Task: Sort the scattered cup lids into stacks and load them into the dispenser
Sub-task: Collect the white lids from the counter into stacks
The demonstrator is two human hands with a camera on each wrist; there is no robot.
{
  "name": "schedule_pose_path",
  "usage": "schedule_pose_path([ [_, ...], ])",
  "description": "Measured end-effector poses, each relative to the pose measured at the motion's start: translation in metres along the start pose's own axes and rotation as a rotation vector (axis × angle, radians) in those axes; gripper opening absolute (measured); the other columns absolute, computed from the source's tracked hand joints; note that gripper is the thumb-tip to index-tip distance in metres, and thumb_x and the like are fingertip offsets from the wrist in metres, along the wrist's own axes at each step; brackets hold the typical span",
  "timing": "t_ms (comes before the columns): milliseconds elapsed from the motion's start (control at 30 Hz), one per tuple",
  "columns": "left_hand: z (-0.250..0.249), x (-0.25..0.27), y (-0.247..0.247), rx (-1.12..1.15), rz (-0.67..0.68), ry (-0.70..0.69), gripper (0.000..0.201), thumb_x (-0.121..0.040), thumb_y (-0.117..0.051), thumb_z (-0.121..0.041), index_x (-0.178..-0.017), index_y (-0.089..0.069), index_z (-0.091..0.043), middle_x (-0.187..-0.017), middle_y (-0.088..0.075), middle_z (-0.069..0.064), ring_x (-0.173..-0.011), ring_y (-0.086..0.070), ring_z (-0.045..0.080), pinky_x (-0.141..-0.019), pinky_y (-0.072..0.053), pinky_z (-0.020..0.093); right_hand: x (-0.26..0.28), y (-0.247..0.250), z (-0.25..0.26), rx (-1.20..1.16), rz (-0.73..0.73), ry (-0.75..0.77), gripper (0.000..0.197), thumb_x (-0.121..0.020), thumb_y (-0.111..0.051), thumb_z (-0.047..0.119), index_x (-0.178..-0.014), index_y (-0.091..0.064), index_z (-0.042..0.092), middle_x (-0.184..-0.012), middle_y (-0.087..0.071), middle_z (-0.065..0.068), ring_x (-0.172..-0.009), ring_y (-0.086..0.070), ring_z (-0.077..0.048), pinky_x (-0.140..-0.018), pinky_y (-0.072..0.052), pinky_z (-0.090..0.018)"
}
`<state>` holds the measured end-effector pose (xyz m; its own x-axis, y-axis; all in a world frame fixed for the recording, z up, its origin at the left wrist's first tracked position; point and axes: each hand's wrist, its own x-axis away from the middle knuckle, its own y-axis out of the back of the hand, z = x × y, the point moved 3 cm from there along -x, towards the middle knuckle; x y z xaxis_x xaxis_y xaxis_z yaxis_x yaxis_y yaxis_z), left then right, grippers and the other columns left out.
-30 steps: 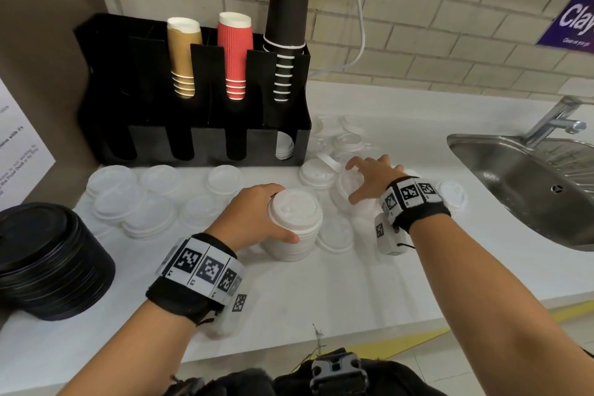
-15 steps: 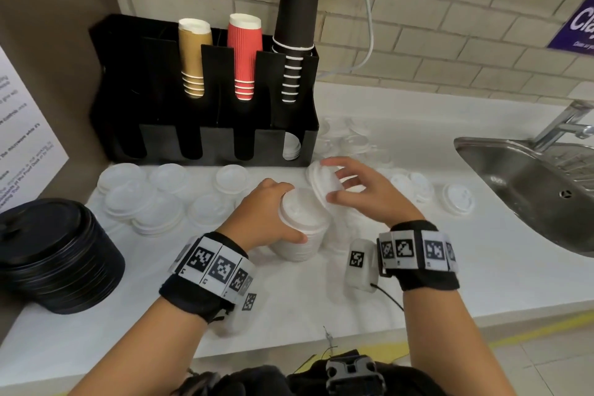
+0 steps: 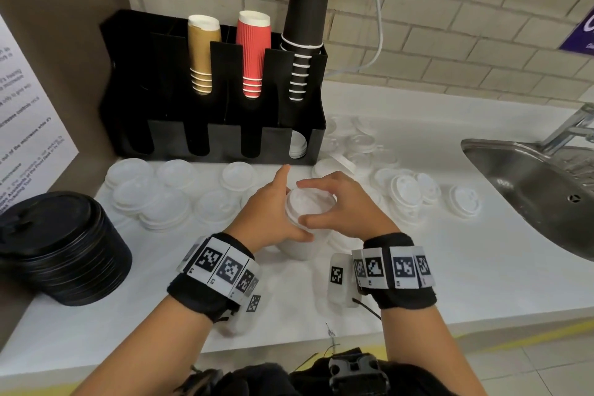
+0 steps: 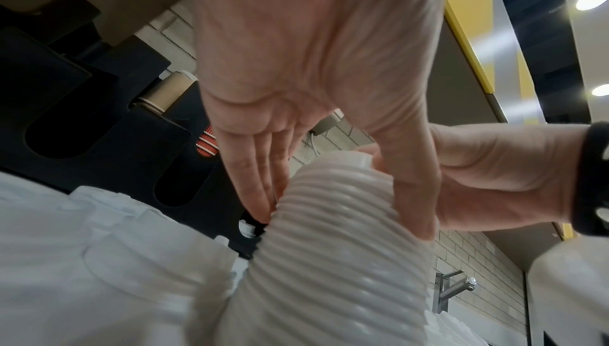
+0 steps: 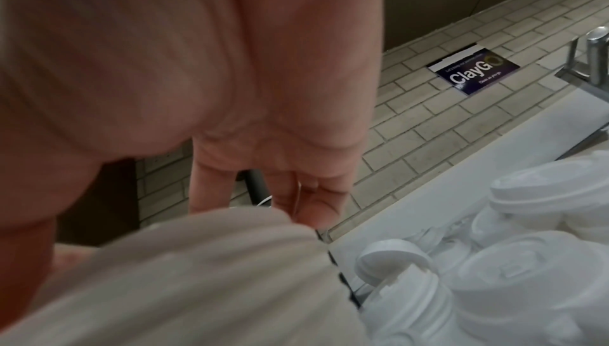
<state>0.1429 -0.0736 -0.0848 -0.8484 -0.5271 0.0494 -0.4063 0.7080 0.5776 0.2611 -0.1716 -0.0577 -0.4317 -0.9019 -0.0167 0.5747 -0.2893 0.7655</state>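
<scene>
A tall stack of white cup lids (image 3: 302, 247) stands on the white counter (image 3: 450, 283) in front of the black dispenser (image 3: 160, 100). My left hand (image 3: 276, 209) grips the stack from the left, fingers behind and thumb in front. My right hand (image 3: 313, 202) curls round the top lid (image 3: 308, 199), thumb near and fingers far. In the left wrist view the ribbed stack (image 4: 329, 260) sits between my fingers (image 4: 253, 190) and my thumb. The right wrist view shows the blurred stack (image 5: 197, 273) under my fingertips (image 5: 316, 205). One dispenser slot holds white lids (image 3: 297, 145).
Loose white lids lie left (image 3: 151, 202) and right (image 3: 408, 193) of my hands. A black lid stack (image 3: 58, 247) stands at the left edge. The steel sink (image 3: 530, 190) and tap (image 3: 572, 128) are on the right. Paper cups (image 3: 254, 51) fill the dispenser's top.
My right hand picked a lid from the pile on the right, carried it left and set it on top of the stack. The left hand kept hold of the stack.
</scene>
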Motion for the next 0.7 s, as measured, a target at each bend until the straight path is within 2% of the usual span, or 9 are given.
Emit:
schedule_pose_path([
  [33, 0.000, 0.001, 0.001, -0.002, 0.001, -0.001, 0.126, -0.057, -0.092, -0.026, -0.154, -0.010, -0.021, -0.113, -0.048, -0.009, -0.103, -0.050, 0.012, -0.078, -0.039, 0.018, -0.001, 0.000, 0.000, 0.008, 0.002, 0.002, 0.062, -0.065, -0.084, 0.030, -0.123, -0.062, 0.036, -0.108, -0.049, 0.003, -0.105, -0.047, -0.010, -0.080, -0.034, -0.010],
  [100, -0.003, 0.002, 0.002, -0.022, 0.003, -0.002, 0.115, -0.057, -0.091, -0.027, -0.150, -0.024, -0.020, -0.120, -0.052, -0.005, -0.109, -0.052, 0.015, -0.087, -0.045, 0.025, -0.001, -0.003, 0.000, 0.016, 0.012, -0.001, 0.064, -0.064, -0.084, 0.028, -0.123, -0.061, 0.036, -0.108, -0.047, 0.003, -0.107, -0.045, -0.013, -0.084, -0.034, -0.017],
  [200, -0.007, 0.003, 0.004, -0.059, -0.004, -0.031, 0.084, -0.057, -0.091, -0.029, -0.130, -0.052, -0.018, -0.119, -0.059, -0.001, -0.109, -0.055, 0.017, -0.094, -0.048, 0.037, 0.001, -0.004, -0.002, -0.012, 0.048, -0.007, 0.060, -0.063, -0.084, 0.028, -0.117, -0.059, 0.039, -0.106, -0.046, 0.007, -0.104, -0.045, -0.011, -0.082, -0.035, -0.015],
  [300, -0.009, 0.004, 0.005, -0.044, -0.015, -0.035, 0.070, -0.058, -0.091, -0.030, -0.120, -0.060, -0.018, -0.111, -0.064, -0.003, -0.103, -0.059, 0.016, -0.090, -0.050, 0.037, -0.007, 0.009, -0.009, -0.075, 0.093, -0.020, 0.048, -0.068, -0.084, 0.036, -0.111, -0.062, 0.037, -0.109, -0.055, 0.009, -0.093, -0.051, 0.000, -0.076, -0.038, -0.011],
  [367, -0.010, 0.003, 0.006, -0.052, -0.019, -0.032, 0.068, -0.059, -0.091, -0.030, -0.118, -0.061, -0.018, -0.112, -0.064, -0.004, -0.104, -0.058, 0.016, -0.091, -0.049, 0.037, -0.025, 0.025, -0.019, -0.053, 0.030, -0.066, 0.036, -0.080, -0.075, 0.037, -0.113, -0.065, 0.029, -0.112, -0.059, 0.007, -0.089, -0.053, 0.001, -0.078, -0.039, -0.013],
  [400, -0.009, 0.002, 0.006, -0.052, -0.018, -0.028, 0.067, -0.059, -0.092, -0.030, -0.117, -0.061, -0.018, -0.112, -0.064, -0.004, -0.105, -0.058, 0.016, -0.092, -0.049, 0.036, -0.037, 0.030, -0.025, 0.005, 0.021, -0.106, 0.034, -0.086, -0.068, 0.036, -0.118, -0.063, 0.024, -0.115, -0.059, 0.004, -0.092, -0.054, -0.001, -0.082, -0.038, -0.015],
  [467, -0.009, 0.002, 0.006, -0.047, -0.015, -0.019, 0.067, -0.058, -0.092, -0.029, -0.117, -0.061, -0.019, -0.114, -0.064, -0.005, -0.106, -0.057, 0.015, -0.093, -0.048, 0.035, -0.058, 0.031, -0.039, 0.157, 0.129, -0.208, 0.041, -0.094, -0.057, 0.031, -0.134, -0.052, 0.020, -0.132, -0.054, -0.003, -0.117, -0.052, -0.015, -0.096, -0.034, -0.021],
  [533, -0.008, 0.002, 0.005, -0.043, -0.015, -0.019, 0.067, -0.058, -0.092, -0.029, -0.117, -0.061, -0.020, -0.114, -0.064, -0.005, -0.106, -0.057, 0.015, -0.093, -0.048, 0.034, -0.072, 0.027, -0.053, 0.290, 0.241, -0.281, 0.054, -0.096, -0.053, 0.031, -0.146, -0.037, 0.020, -0.149, -0.039, -0.005, -0.136, -0.037, -0.022, -0.108, -0.028, -0.029],
  [700, -0.009, 0.001, 0.006, -0.044, -0.014, -0.012, 0.066, -0.057, -0.092, -0.029, -0.115, -0.062, -0.020, -0.111, -0.065, -0.007, -0.104, -0.058, 0.014, -0.091, -0.049, 0.034, -0.095, 0.022, -0.065, 0.455, 0.228, -0.281, 0.083, -0.086, -0.066, 0.039, -0.152, -0.021, 0.017, -0.156, -0.022, -0.012, -0.142, -0.025, -0.028, -0.111, -0.026, -0.037],
])
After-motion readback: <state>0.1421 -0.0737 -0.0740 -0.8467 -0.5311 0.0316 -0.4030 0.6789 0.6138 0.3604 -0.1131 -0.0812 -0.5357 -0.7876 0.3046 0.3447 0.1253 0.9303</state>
